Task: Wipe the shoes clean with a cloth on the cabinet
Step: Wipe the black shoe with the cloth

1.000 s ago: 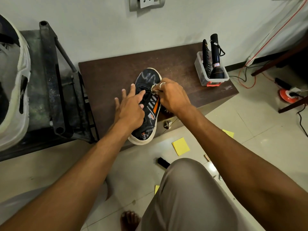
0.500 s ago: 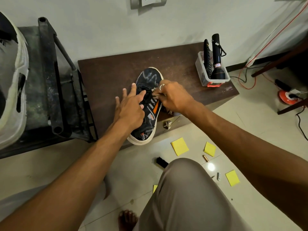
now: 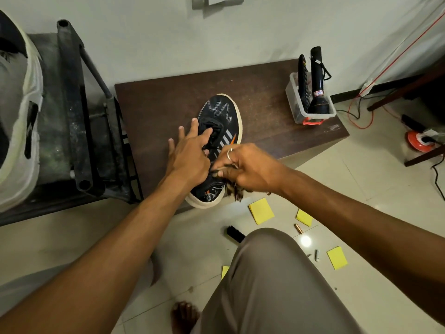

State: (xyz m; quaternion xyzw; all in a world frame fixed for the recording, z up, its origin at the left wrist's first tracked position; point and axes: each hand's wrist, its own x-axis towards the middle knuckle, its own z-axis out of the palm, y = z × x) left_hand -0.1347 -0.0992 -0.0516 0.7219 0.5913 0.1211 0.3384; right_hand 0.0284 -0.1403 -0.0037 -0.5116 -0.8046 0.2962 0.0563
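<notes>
Wiping is mid-course: your right hand [image 3: 250, 168] pinches the dark cloth [image 3: 234, 189] at the sneaker [image 3: 220, 131] heel, your left hand [image 3: 190, 155] splays open over its collar, toe unwiped on the cabinet [image 3: 265, 92].

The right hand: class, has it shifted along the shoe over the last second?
Yes. The right hand, gripping a dark cloth, has slid from the shoe's laces back toward its heel, nearer the cabinet's front edge.

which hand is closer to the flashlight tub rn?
Right. The right hand sits below-left of the tub, at the shoe's side; the left hand is farther left, on the shoe.
</notes>
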